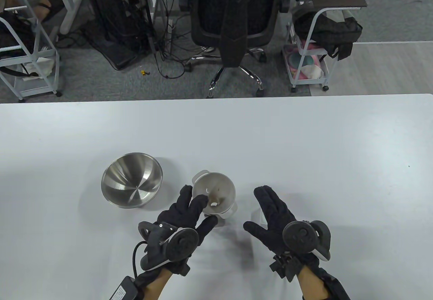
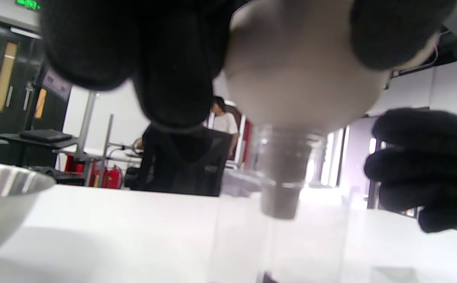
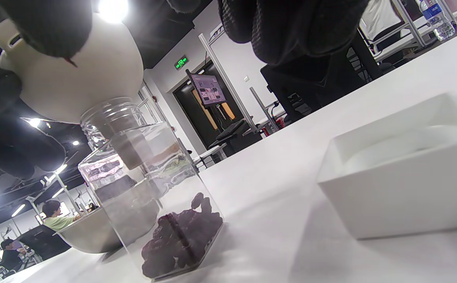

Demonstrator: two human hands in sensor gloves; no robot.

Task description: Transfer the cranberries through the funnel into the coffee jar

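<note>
A white funnel sits with its spout in the neck of a clear square coffee jar. Dark cranberries lie at the bottom of the jar. My left hand grips the funnel's near rim, fingers on top and thumb below. In the left wrist view the funnel's underside and the spout inside the jar show. My right hand is open and empty just right of the jar, palm toward it, not touching it. A steel bowl stands empty to the left.
A white square lid or dish lies on the table under my right hand, mostly hidden in the table view. The white table stretches wide behind and to the right. An office chair and carts stand beyond its far edge.
</note>
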